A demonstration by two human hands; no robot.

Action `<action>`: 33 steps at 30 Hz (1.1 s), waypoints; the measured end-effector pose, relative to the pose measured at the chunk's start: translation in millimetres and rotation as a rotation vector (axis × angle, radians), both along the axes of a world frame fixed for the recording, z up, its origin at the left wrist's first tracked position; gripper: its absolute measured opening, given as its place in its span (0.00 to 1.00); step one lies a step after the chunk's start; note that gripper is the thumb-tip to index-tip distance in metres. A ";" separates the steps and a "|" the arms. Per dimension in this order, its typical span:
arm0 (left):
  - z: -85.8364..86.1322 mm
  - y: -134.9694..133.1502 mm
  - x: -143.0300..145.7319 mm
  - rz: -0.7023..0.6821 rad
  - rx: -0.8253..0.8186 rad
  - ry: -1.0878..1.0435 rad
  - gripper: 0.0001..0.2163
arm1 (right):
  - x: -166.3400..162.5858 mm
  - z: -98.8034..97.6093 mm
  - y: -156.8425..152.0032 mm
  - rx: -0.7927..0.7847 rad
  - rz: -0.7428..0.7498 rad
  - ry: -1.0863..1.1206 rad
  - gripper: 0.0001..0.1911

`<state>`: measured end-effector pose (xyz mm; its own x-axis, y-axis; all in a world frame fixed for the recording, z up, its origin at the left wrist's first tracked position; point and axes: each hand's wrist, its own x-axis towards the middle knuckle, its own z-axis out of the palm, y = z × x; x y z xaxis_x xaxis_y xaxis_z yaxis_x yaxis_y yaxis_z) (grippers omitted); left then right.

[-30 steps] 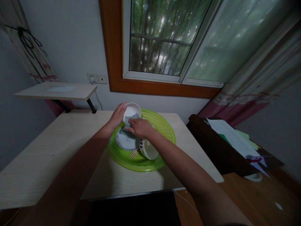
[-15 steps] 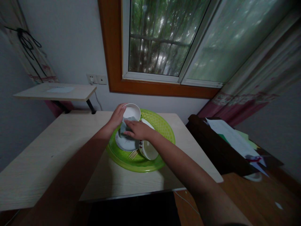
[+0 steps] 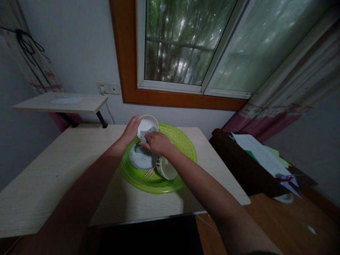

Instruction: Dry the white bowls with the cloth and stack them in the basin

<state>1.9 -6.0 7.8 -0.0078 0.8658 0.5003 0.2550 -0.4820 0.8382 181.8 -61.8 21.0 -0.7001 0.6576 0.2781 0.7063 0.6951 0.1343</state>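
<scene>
My left hand (image 3: 132, 129) grips the left rim of a white bowl (image 3: 145, 124), which is tilted with its inside facing me. In my right hand (image 3: 158, 141) is a grey-blue cloth (image 3: 146, 135), pressed against the bowl's lower inside. Below them a white plate (image 3: 142, 161) lies on a large round green tray (image 3: 156, 187). A second bowl, with a patterned outside (image 3: 169, 170), rests on its side by the plate, under my right wrist. Several light-coloured chopsticks (image 3: 150, 173) stick out in front of the plate.
The tray stands on a pale wooden desk (image 3: 66, 170). A small raised shelf (image 3: 79, 107) is at the desk's left back. A wall and window (image 3: 180, 46) rise behind. To the right, papers (image 3: 261, 159) lie on a dark brown piece of furniture (image 3: 228, 163).
My right hand has moved the cloth up and slightly right, further into the tilted bowl. My left hand keeps its hold on the rim.
</scene>
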 end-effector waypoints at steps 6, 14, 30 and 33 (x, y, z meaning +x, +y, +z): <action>-1.5 3.4 0.5 0.000 -0.030 -0.010 0.21 | 3.5 -0.1 -0.6 0.135 -0.100 0.001 0.37; -2.7 2.5 -0.7 0.027 -0.006 0.016 0.19 | 3.1 -2.1 1.0 0.001 0.088 -0.038 0.31; -9.8 15.9 -4.2 -0.105 -0.238 -0.274 0.21 | 10.5 6.7 8.2 0.058 0.093 -0.122 0.11; -9.4 14.8 -5.4 -0.120 -0.299 -0.263 0.19 | 16.9 8.0 11.5 0.061 0.077 -0.131 0.08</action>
<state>-3.6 8.8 -1.6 0.0078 0.9751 0.2215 -0.0299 -0.2211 0.9748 198.7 -50.2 28.9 -0.7806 0.5853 0.2194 0.6250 0.7341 0.2653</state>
